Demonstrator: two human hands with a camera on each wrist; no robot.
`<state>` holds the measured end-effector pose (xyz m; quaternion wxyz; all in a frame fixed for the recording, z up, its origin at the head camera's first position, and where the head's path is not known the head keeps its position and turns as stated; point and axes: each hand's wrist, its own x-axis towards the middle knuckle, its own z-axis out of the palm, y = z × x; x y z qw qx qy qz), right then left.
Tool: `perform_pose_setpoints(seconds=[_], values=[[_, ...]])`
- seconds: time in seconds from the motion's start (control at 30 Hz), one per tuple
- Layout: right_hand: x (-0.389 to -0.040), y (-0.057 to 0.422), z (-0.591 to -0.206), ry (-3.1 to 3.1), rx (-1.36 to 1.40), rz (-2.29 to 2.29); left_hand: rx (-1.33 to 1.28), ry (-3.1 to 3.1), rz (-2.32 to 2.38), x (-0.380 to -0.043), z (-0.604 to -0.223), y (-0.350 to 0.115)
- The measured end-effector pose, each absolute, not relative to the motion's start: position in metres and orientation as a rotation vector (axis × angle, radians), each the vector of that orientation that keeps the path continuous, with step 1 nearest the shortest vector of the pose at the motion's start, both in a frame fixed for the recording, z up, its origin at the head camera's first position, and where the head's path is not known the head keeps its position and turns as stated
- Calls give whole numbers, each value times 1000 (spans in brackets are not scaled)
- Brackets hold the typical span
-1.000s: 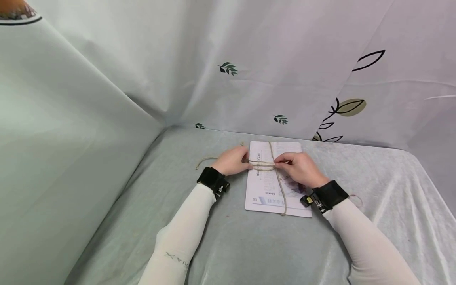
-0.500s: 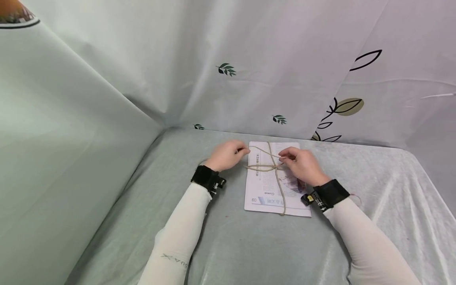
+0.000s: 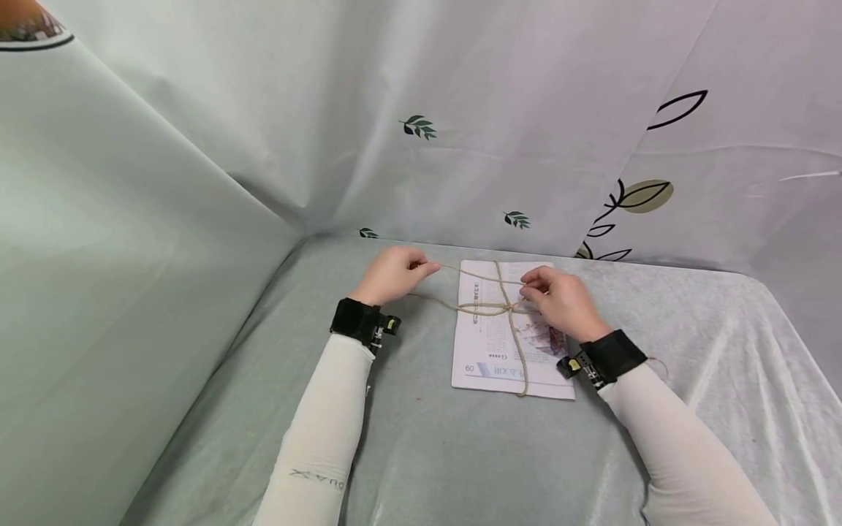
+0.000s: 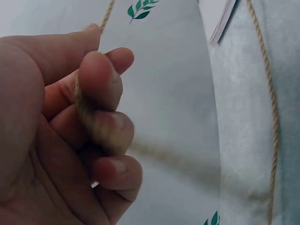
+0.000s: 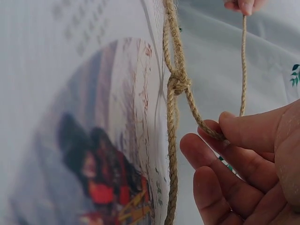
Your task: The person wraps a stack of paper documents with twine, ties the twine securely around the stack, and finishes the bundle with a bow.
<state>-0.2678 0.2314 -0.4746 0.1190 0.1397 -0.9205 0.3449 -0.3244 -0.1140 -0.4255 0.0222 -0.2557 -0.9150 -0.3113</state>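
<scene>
A stack of printed newspaper point(image 3: 483, 351) lies on the table, bound crosswise with brown twine point(image 3: 520, 354). At the crossing sits a knot point(image 5: 179, 84). My right hand point(image 3: 560, 303) pinches the twine coming off this knot between thumb and index finger, over the upper right of the stack. Left of the stack, my left hand point(image 3: 393, 275) pinches the same twine, and a length stretches between both hands. In the left wrist view, the twine also passes over the curled fingers point(image 4: 108, 84), with a blurred tail hanging off. Another strand point(image 3: 434, 298) runs left from the stack beneath the left hand.
A grey-white cloth covers the table point(image 3: 460, 467). Behind it hangs a pale curtain point(image 3: 493, 131) with leaf prints, and another cloth wall point(image 3: 131, 256) rises at the left. A thin reddish loop point(image 3: 660, 365) lies by the right wrist.
My left hand has moved left and up, away from the stack, drawing out the twine. My right hand has shifted slightly up and right. The knot now shows at the crossing.
</scene>
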Motion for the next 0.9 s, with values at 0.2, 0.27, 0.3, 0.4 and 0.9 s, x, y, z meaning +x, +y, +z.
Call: perform_pose_setpoints(seconds=[0.2, 0.27, 0.3, 0.4, 0.9], values=[[-268, 230, -476, -2740, 391, 1014, -757, -3059, -890, -322, -419, -119], [-269, 228, -476, -2760, 393, 1024, -731, -3191, -866, -320, -417, -119], [-269, 228, -476, -2771, 394, 1032, -710, -3257, -860, -319, -417, -119], [-270, 227, -476, -2798, 411, 1063, -656, -3414, -837, -316, -417, -117], [-268, 226, -476, -2895, 580, 1023, -619, -3424, -438, -307, -427, -86]])
